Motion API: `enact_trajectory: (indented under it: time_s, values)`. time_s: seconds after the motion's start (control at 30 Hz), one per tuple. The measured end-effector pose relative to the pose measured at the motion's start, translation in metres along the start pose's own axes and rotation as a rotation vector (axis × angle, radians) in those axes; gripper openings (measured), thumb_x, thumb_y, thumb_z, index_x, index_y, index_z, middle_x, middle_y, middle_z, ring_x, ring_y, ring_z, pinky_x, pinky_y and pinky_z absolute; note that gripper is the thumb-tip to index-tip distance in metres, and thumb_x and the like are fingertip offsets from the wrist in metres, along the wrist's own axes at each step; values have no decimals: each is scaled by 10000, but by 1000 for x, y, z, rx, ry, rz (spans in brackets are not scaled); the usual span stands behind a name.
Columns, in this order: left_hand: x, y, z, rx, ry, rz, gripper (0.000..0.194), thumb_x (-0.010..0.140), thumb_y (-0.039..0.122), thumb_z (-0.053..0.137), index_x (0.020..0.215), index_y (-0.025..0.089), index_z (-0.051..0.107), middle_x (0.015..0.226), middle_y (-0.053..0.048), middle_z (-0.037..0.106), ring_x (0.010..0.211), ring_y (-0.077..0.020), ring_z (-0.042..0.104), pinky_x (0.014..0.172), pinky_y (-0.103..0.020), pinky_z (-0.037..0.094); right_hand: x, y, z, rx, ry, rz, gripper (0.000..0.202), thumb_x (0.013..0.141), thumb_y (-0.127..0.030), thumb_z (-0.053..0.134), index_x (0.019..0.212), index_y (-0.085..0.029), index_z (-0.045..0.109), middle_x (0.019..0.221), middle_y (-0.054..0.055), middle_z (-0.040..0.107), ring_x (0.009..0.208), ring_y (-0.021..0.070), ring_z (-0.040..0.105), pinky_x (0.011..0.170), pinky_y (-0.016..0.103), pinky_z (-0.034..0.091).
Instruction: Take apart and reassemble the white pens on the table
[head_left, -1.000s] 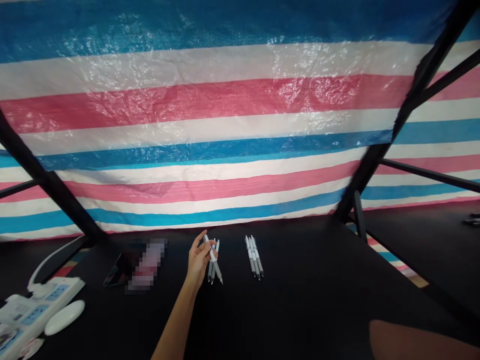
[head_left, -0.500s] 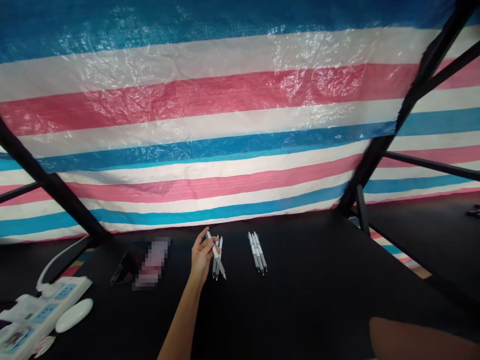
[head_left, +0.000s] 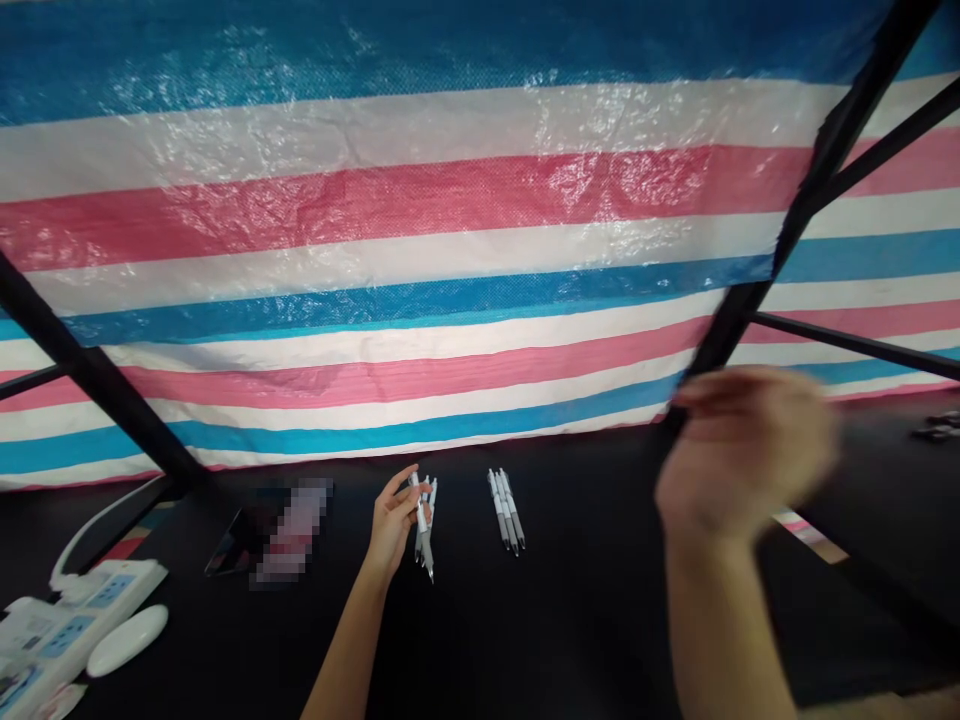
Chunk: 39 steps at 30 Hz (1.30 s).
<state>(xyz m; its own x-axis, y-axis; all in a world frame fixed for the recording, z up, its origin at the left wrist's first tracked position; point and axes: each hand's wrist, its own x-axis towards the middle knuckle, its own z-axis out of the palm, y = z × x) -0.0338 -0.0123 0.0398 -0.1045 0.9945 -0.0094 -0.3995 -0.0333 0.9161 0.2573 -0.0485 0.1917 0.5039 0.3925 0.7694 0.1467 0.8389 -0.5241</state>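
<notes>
My left hand [head_left: 394,520] pinches a white and grey pen [head_left: 421,520] between thumb and fingers, its tip pointing down toward me. Partly hidden behind that pen, more pens of the same kind [head_left: 433,497] lie on the black table. To their right, three white and grey pens [head_left: 508,510] rest side by side, clips away from me. My right hand [head_left: 750,450] is raised at the right, smeared by motion, and its fingers cannot be made out.
A dark phone [head_left: 238,540] and a pixelated item [head_left: 296,530] lie left on the table [head_left: 570,620]. Farther left are a power strip [head_left: 82,610] and a white oval object [head_left: 127,640]. Black frame bars [head_left: 97,390] stand before a striped sheet [head_left: 420,200].
My right arm has swung up from the lower right corner, bringing the hand into view. The pen in my left hand now points more steeply down. The view has shifted slightly.
</notes>
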Motion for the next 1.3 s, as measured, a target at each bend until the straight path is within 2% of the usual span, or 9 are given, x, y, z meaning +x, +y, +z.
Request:
enact_trajectory:
  time_s: [0.07, 0.2, 0.3, 0.37, 0.5, 0.83, 1.03, 1.17, 1.3]
  values:
    - [0, -1, 0, 23, -21, -11, 623, 596, 314, 756, 1158, 145, 548, 749, -48, 680, 454, -97, 561, 448, -223, 457, -11, 27, 8, -45, -58, 167, 214, 857, -369, 499, 860, -182, 603, 681, -17, 575, 616, 114, 548, 628, 265, 455]
    - [0, -2, -1, 55, -91, -56, 685, 641, 343, 726, 1252, 162, 474, 813, -74, 684, 444, -91, 551, 444, -226, 442, -63, 100, 10, -254, -417, 615, 298, 763, -451, 537, 786, -163, 613, 611, 3, 593, 566, 139, 536, 591, 269, 424]
    - [0, -4, -3, 54, -102, -68, 719, 657, 353, 714, 1289, 161, 428, 811, -74, 678, 437, -88, 540, 442, -225, 433, -104, 140, 1, -412, -607, 730, 280, 757, -434, 508, 771, -177, 618, 599, 6, 595, 580, 154, 546, 583, 263, 407]
    - [1, -4, -4, 51, -96, -65, 708, 662, 351, 709, 1284, 160, 429, 781, -60, 670, 433, -86, 533, 434, -217, 418, -123, 153, -5, -493, -679, 771, 271, 758, -422, 485, 764, -189, 623, 568, -2, 588, 571, 163, 552, 566, 260, 394]
    - [2, -1, -6, 55, -89, -57, 664, 661, 349, 709, 1247, 162, 459, 737, -37, 655, 436, -88, 531, 430, -211, 405, -138, 157, -10, -565, -652, 720, 271, 769, -412, 460, 787, -201, 629, 573, 1, 591, 586, 176, 564, 571, 264, 378]
    - [1, 3, -8, 75, -73, -30, 510, 653, 350, 711, 1098, 165, 542, 729, -33, 661, 401, -84, 512, 405, -219, 403, -138, 152, -11, -529, -632, 702, 261, 762, -405, 464, 804, -197, 617, 564, -5, 567, 575, 176, 556, 571, 262, 386]
    - [0, 4, -8, 76, -112, -61, 557, 661, 370, 712, 1152, 172, 538, 793, -59, 677, 403, -73, 511, 426, -222, 414, -140, 151, -12, -498, -605, 691, 250, 775, -392, 457, 800, -191, 605, 551, -10, 540, 574, 182, 560, 576, 274, 396]
    - [-3, 4, -5, 107, -167, -117, 591, 653, 381, 720, 1177, 177, 538, 834, -79, 683, 430, -91, 541, 440, -232, 421, -142, 152, -10, -519, -569, 695, 271, 775, -372, 451, 935, -188, 569, 547, -22, 538, 576, 187, 562, 594, 285, 404]
    - [-4, 4, -4, 135, -205, -124, 518, 686, 374, 695, 1139, 172, 543, 810, -71, 679, 439, -96, 544, 450, -243, 433, -143, 149, -9, -534, -552, 704, 378, 779, -368, 444, 1105, -179, 477, 557, -37, 539, 585, 188, 562, 620, 293, 403]
